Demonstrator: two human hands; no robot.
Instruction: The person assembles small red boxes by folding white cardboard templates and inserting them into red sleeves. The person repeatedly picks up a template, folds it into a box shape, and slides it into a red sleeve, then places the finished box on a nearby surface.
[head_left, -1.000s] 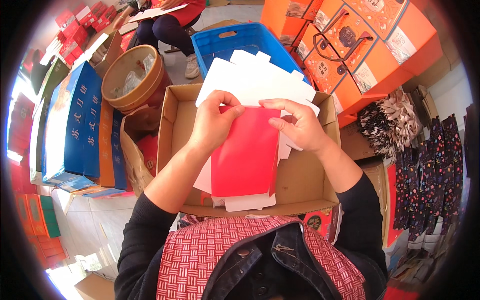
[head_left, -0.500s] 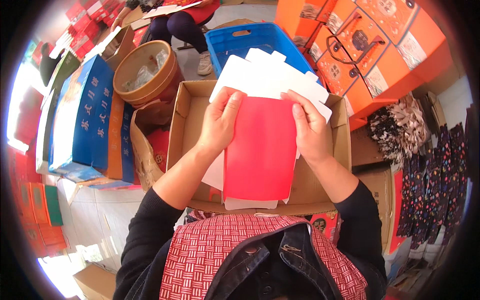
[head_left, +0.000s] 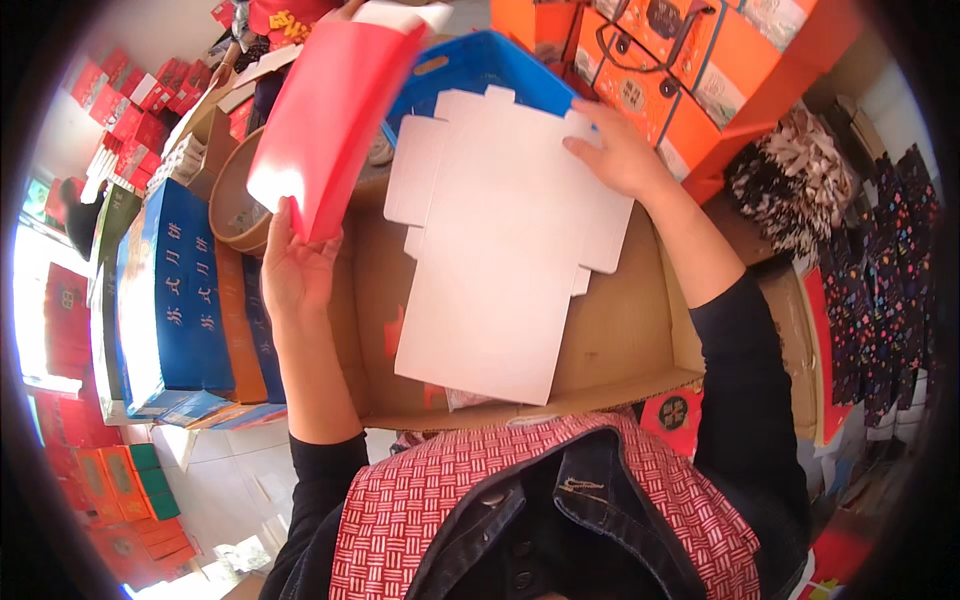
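Note:
My left hand grips the lower end of a red carton, raised and tilted at the upper left. The carton is folded into a box shape, and white flaps stick out at its top end. A flat white card blank with tabs along its edges lies across the cardboard box in front of me. Over the blank's upper right corner is my right hand, thumb and fingers apart. Whether its fingertips press on the card cannot be made out.
A blue crate stands behind the cardboard box. To the left are a round brown bin and blue cartons. Orange boxes with handles are stacked at the right. Another person is at the upper left.
The red piece, flat between both hands before, is now a raised box shape in my left hand at the upper left. My right hand let go of it, and the white blank is more exposed.

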